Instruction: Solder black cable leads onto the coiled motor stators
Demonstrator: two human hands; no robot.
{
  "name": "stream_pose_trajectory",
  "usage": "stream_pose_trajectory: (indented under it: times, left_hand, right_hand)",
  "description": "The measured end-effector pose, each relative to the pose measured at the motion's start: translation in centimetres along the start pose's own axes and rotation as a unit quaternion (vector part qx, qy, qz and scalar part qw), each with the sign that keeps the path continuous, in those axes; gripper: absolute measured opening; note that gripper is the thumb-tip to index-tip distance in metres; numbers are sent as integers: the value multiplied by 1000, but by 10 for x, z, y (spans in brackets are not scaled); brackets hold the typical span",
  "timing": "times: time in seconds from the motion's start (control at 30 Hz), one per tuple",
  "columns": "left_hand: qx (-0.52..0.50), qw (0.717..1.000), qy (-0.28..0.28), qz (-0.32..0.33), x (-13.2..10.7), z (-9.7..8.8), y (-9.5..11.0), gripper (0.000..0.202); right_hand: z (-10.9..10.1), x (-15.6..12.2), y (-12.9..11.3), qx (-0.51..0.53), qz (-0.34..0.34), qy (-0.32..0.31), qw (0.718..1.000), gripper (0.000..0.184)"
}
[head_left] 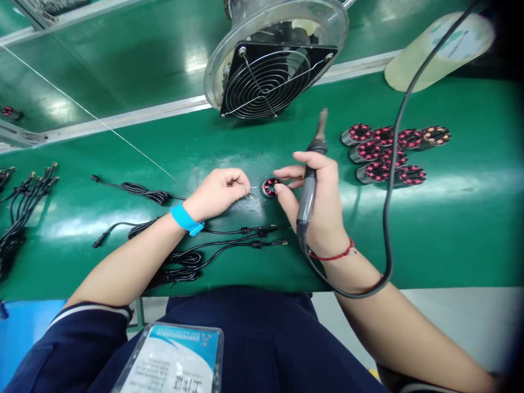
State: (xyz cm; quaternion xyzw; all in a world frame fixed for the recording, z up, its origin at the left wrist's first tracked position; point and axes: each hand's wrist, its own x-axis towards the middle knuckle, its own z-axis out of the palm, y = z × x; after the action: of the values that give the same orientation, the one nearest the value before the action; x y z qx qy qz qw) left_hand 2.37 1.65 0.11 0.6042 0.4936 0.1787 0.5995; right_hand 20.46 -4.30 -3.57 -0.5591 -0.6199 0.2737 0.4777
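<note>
My left hand (223, 191) is closed on the end of a black cable (177, 197), whose thin stripped wires poke out past the fingertips. Just right of those wires sits a small round motor stator (269, 188) with red windings. The thumb and fingers of my right hand (321, 202) reach to its right edge. A soldering iron (310, 191) lies in the same hand between thumb and forefinger, its tip pointing up and away from me. The iron's cord loops over my right forearm.
A fume extractor fan (268, 82) hangs over the back of the green bench (458, 229). Several stators (374, 170) stand in rows at right, near a roll of tape (440, 52). More black cables (184, 267) lie in front, and a bundle (20, 218) lies far left.
</note>
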Motion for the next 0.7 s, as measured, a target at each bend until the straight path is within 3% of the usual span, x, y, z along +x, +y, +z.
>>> stream_pose_trajectory:
  times: [0.1,0.23,0.43,0.63,0.7]
  left_hand:
    - [8,1000,7,-9,3,-1,-4,8]
    - [17,1000,7,-16,3,-2,-4,7]
    - [37,999,16,-25,4,-4,-5,7]
    - [38,999,22,-27,7,-4,-4,10]
    - [40,999,23,-27,8,-4,-4,10]
  right_hand:
    - [-1,0,8,-58,37,-9,998,48]
    - [2,-2,12,-20,43,-28,999,46]
    - [-5,-4,6,43,15,20,999,40]
    - [-18,-1,2,-19,-86,108,990,20]
    - [-19,-3,4,-20,-91,124,988,16]
